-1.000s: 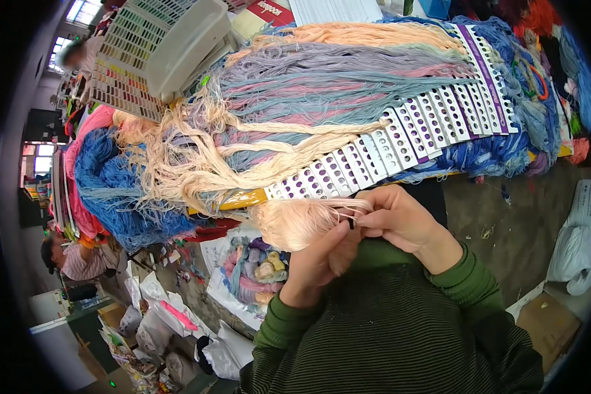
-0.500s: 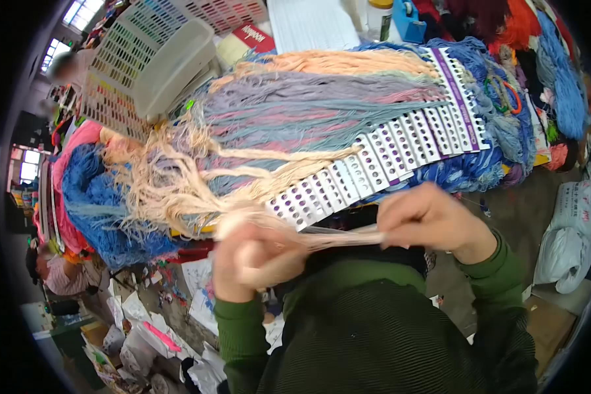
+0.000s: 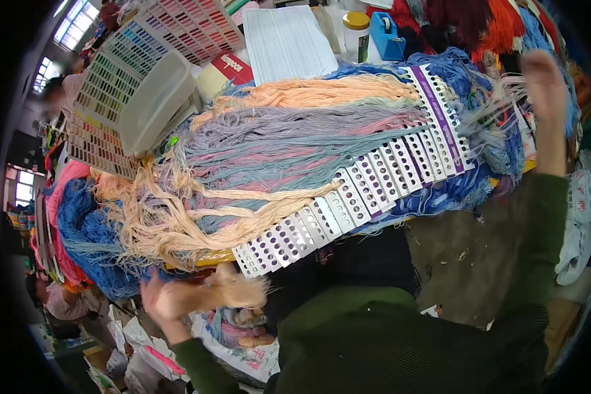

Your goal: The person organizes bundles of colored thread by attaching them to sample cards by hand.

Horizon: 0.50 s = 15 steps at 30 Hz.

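My left hand point(image 3: 167, 301), blurred, is low on the left with its fingers around a peach thread bundle point(image 3: 236, 290), whose loose end points right. Raised at the far right, my right hand point(image 3: 546, 85) grips pale loose threads point(image 3: 499, 108) that fan out to its left; motion smears its fingers. Between the hands lie long skeins: peach point(image 3: 335, 92), lilac-grey point(image 3: 276, 121) and blue-grey point(image 3: 262, 157). Cream skeins point(image 3: 177, 223) with frayed ends lie nearer. Punched white cards point(image 3: 358, 197) overlap in a slanting row along the skeins' right ends.
A colour chart point(image 3: 105, 98), a clear plastic tray point(image 3: 157, 98), a paper sheet point(image 3: 285, 43), a jar point(image 3: 356, 39) and a blue tape dispenser point(image 3: 387, 36) stand behind. Blue yarn point(image 3: 88, 223) lies left, red yarn point(image 3: 499, 26) back right. Another person point(image 3: 65, 302) is at far left.
My hands, close together before with threads stretched between them, are now far apart. My right hand has swung up and right with pale threads; my left has moved left and down. The view has shifted.
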Tool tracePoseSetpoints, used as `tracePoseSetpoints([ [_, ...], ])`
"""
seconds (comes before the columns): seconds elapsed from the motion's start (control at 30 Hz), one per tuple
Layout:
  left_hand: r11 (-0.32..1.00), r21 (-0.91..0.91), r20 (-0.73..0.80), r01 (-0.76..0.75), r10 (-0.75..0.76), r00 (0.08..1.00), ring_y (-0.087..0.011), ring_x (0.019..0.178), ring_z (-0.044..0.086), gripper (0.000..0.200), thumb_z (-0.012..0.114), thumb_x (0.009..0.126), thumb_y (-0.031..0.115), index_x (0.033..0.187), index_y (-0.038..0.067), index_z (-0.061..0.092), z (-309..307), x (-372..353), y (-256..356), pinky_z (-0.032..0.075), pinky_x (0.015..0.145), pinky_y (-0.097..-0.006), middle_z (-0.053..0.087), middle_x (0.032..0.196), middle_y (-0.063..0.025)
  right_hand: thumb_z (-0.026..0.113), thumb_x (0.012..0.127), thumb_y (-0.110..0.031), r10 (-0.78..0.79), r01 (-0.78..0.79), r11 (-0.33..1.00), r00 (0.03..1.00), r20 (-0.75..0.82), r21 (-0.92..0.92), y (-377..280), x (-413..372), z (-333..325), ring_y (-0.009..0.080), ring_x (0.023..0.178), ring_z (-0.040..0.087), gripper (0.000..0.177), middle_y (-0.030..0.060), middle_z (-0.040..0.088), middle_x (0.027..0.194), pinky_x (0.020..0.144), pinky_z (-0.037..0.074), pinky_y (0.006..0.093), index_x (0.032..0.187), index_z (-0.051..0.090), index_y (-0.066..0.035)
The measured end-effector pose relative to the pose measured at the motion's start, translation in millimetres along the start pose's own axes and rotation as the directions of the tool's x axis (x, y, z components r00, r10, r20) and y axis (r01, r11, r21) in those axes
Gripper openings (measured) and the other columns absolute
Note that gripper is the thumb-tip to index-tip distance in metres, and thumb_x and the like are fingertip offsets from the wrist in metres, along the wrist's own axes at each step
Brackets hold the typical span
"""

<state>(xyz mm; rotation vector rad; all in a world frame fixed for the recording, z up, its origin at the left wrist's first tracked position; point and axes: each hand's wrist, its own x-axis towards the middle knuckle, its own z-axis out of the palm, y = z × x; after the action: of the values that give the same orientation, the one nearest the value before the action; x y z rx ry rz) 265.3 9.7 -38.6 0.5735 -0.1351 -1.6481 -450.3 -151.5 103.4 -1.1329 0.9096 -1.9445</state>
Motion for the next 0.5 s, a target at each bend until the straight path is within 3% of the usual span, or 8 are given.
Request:
tracePoseSetpoints([
  [0.03,0.965,-0.243,0.085,0.099,-0.081,0.993,-0.0151,0.058,0.053,0.024,0.036,0.085,0.023,0.079,0.003,0.05,22,27,-37,0.043,0.055,-0.0286,0.054,0.06,-0.0049,0.045,0.075,-0.006,-0.079,0.164,0.762,0.984,0.162,-0.626,35,-21,23,0.0147,0.072,0.047,0.014,0.0075,0.05,0.076,0.071,0.039,0.0249,0.082,0.053,0.002],
  [0.07,0.862,-0.455,0.168,0.221,-0.161,0.973,-0.0108,0.052,0.05,0.023,0.035,0.085,0.02,0.074,0.005,0.049,43,53,-74,0.041,0.05,-0.0241,0.052,0.055,-0.0021,0.05,0.073,-0.009,0.133,0.034,0.816,0.96,0.245,-0.577,64,-36,40,0.0121,0.074,0.048,0.015,0.0052,0.052,0.078,0.07,0.039,0.0239,0.084,0.055,0.0],
  [0.13,0.956,-0.124,0.133,0.265,-0.249,0.959,-0.0075,0.049,0.045,0.012,0.042,0.081,0.011,0.079,0.001,0.051,107,93,-153,0.037,0.048,-0.0161,0.052,0.058,-0.001,0.058,0.068,-0.01,0.516,-0.354,0.813,0.806,0.29,-0.463,117,-76,77,0.0096,0.068,0.051,0.012,0.0024,0.056,0.072,0.065,0.04,0.0232,0.077,0.059,-0.002],
  [0.2,0.837,0.311,-0.111,0.45,-0.438,0.892,-0.0079,0.061,0.048,0.014,0.048,0.076,0.005,0.088,-0.001,0.052,160,114,-206,0.037,0.055,-0.0156,0.054,0.069,-0.0033,0.059,0.067,-0.004,0.628,-0.376,0.726,0.704,0.331,-0.576,153,-111,99,0.0078,0.064,0.052,0.006,0.0034,0.058,0.07,0.057,0.04,0.0202,0.072,0.061,-0.001],
  [0.27,0.597,0.607,-0.263,0.524,-0.471,0.842,-0.008,0.066,0.047,0.016,0.051,0.073,0.004,0.088,0.0,0.052,193,126,-252,0.038,0.057,-0.0177,0.053,0.074,-0.0027,0.059,0.066,-0.003,0.602,-0.257,0.713,0.701,0.381,-0.653,175,-139,106,0.0078,0.059,0.05,0.005,0.0032,0.055,0.065,0.052,0.039,0.0203,0.069,0.059,0.0],
  [0.33,0.597,0.544,-0.33,0.589,-0.494,0.805,-0.0089,0.069,0.047,0.016,0.054,0.073,0.008,0.087,0.0,0.053,181,139,-289,0.038,0.06,-0.0201,0.052,0.073,-0.0024,0.059,0.062,-0.004,0.356,0.041,0.728,0.83,0.428,-0.684,179,-159,111,0.0112,0.053,0.048,0.007,0.0049,0.051,0.058,0.048,0.037,0.0225,0.066,0.056,0.001],
  [0.37,0.599,0.565,-0.21,0.568,-0.561,0.801,-0.0086,0.067,0.047,0.015,0.054,0.076,0.013,0.084,0.0,0.053,177,143,-296,0.037,0.058,-0.0194,0.052,0.073,-0.0022,0.059,0.059,-0.005,0.19,0.224,0.731,0.841,0.507,-0.644,181,-162,113,0.0176,0.05,0.047,0.009,0.0076,0.047,0.056,0.046,0.036,0.0257,0.063,0.052,0.001],
  [0.5,0.396,0.655,-0.417,0.643,-0.521,0.745,-0.0081,0.056,0.046,0.015,0.049,0.081,0.015,0.084,0.001,0.053,176,142,-303,0.038,0.051,-0.0184,0.051,0.07,-0.0012,0.057,0.058,-0.005,0.159,0.327,0.66,0.82,0.55,-0.677,178,-162,102,0.023,0.055,0.047,0.009,0.0091,0.048,0.061,0.049,0.036,0.0309,0.064,0.052,-0.001],
])
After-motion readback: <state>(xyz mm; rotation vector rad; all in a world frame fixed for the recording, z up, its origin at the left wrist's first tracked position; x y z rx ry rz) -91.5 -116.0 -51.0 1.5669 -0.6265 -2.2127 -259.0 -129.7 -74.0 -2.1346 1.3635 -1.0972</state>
